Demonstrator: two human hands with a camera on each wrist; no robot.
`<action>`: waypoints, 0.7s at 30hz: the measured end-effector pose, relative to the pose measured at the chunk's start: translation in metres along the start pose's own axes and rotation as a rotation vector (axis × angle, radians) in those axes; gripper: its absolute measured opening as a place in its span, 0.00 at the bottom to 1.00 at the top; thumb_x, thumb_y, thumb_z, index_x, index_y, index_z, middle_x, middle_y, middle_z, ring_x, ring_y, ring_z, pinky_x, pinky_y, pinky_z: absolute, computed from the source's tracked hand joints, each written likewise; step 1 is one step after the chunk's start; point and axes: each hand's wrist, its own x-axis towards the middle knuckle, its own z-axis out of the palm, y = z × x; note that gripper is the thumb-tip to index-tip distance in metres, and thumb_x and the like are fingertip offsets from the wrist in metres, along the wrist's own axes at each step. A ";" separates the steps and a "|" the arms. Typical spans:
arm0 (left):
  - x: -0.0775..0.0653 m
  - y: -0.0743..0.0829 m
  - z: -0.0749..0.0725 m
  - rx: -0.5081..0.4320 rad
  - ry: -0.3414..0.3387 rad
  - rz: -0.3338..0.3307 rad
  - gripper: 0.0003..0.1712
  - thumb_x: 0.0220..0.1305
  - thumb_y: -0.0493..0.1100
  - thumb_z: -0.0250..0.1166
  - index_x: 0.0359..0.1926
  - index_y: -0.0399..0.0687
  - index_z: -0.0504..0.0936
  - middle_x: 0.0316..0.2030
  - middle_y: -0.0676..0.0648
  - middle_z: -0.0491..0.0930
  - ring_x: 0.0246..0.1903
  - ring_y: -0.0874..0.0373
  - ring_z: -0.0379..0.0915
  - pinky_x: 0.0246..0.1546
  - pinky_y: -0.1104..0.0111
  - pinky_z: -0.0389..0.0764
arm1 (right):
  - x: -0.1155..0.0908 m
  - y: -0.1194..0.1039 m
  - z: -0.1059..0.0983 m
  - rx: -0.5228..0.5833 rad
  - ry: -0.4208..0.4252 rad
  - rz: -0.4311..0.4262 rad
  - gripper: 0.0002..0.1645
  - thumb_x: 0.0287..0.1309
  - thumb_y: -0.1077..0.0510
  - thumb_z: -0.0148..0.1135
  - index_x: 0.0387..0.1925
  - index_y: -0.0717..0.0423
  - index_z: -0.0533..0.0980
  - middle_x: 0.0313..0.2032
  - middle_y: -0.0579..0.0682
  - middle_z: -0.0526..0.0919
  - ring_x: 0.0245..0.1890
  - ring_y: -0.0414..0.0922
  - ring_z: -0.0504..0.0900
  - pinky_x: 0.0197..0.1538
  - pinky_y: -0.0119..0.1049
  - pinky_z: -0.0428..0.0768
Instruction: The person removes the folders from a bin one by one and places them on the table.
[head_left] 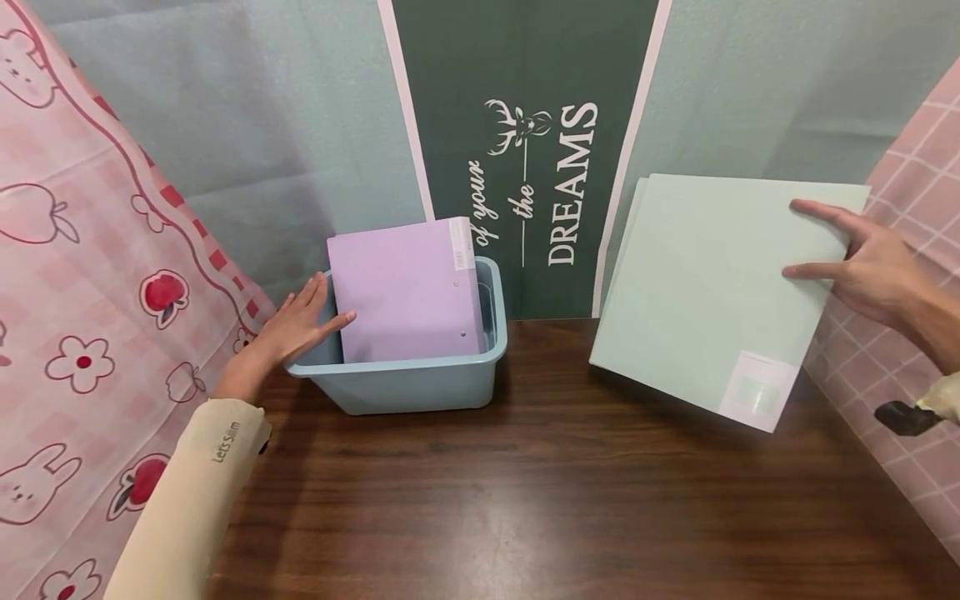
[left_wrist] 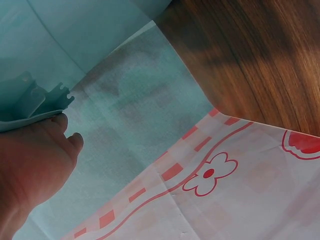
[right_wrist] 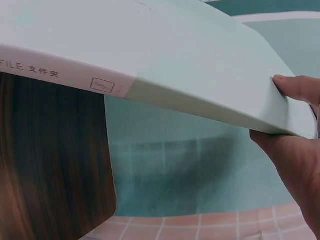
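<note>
On the right, my right hand (head_left: 873,262) grips a pale green file folder (head_left: 720,283) by its right edge, with the folder tilted above the table. In the right wrist view its spine (right_wrist: 55,72) carries printed lettering. My left hand (head_left: 296,325) rests at the left rim of a blue plastic bin (head_left: 412,387), fingers extended and thumb reaching inward near a purple file folder (head_left: 401,292). That folder stands in the bin, rising above the rim. The left wrist view shows the left hand (left_wrist: 37,165) against the bin's edge, its fingertips partly hidden.
The brown wooden table (head_left: 480,500) lies below. A grey-green cloth (head_left: 525,50) with printed lettering hangs behind the bin. Pink patterned cloth (head_left: 82,292) borders the left side, and pink checked cloth (head_left: 922,167) borders the right.
</note>
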 end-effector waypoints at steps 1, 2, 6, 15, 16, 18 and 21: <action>0.000 0.000 0.000 0.000 -0.001 -0.001 0.62 0.75 0.78 0.43 0.84 0.40 0.27 0.84 0.37 0.24 0.84 0.38 0.23 0.80 0.41 0.28 | 0.000 0.003 -0.002 -0.031 -0.004 0.001 0.59 0.60 0.74 0.72 0.83 0.32 0.59 0.75 0.37 0.64 0.46 0.17 0.77 0.37 0.20 0.83; 0.000 0.000 0.000 0.000 -0.002 -0.003 0.62 0.75 0.78 0.43 0.84 0.40 0.27 0.84 0.38 0.24 0.84 0.38 0.23 0.81 0.41 0.28 | 0.001 0.005 -0.004 -0.070 0.000 0.004 0.59 0.61 0.73 0.72 0.83 0.31 0.58 0.75 0.36 0.63 0.45 0.16 0.76 0.37 0.19 0.82; 0.000 0.000 0.000 -0.001 0.004 0.000 0.62 0.75 0.77 0.44 0.84 0.39 0.28 0.84 0.37 0.25 0.84 0.37 0.24 0.81 0.41 0.29 | 0.002 0.014 -0.011 -0.182 0.012 0.021 0.59 0.62 0.68 0.75 0.83 0.27 0.57 0.73 0.34 0.65 0.42 0.14 0.72 0.34 0.18 0.81; -0.001 0.003 -0.001 -0.002 -0.001 -0.005 0.62 0.76 0.77 0.44 0.84 0.40 0.27 0.85 0.38 0.25 0.84 0.39 0.25 0.81 0.41 0.31 | 0.007 0.025 -0.030 -0.151 -0.019 0.043 0.58 0.58 0.70 0.76 0.81 0.30 0.62 0.46 0.17 0.78 0.38 0.20 0.76 0.32 0.21 0.80; -0.001 0.003 -0.001 -0.002 0.001 -0.005 0.62 0.75 0.78 0.44 0.84 0.40 0.28 0.85 0.37 0.25 0.84 0.38 0.25 0.81 0.41 0.31 | 0.007 0.027 -0.031 -0.151 -0.029 0.040 0.58 0.58 0.70 0.76 0.81 0.30 0.62 0.45 0.18 0.78 0.38 0.21 0.76 0.32 0.21 0.80; -0.001 0.003 -0.001 -0.006 0.004 -0.007 0.63 0.75 0.78 0.44 0.84 0.39 0.28 0.85 0.37 0.26 0.84 0.38 0.26 0.81 0.40 0.32 | 0.009 0.031 -0.033 -0.161 -0.043 0.030 0.58 0.58 0.71 0.75 0.82 0.32 0.62 0.45 0.18 0.77 0.38 0.21 0.76 0.32 0.22 0.82; 0.000 0.002 0.000 -0.009 0.001 -0.012 0.62 0.75 0.78 0.44 0.84 0.40 0.28 0.85 0.38 0.26 0.84 0.39 0.25 0.81 0.41 0.31 | 0.011 0.038 -0.035 -0.135 -0.065 0.032 0.58 0.59 0.73 0.74 0.82 0.34 0.61 0.49 0.20 0.76 0.42 0.20 0.77 0.33 0.25 0.84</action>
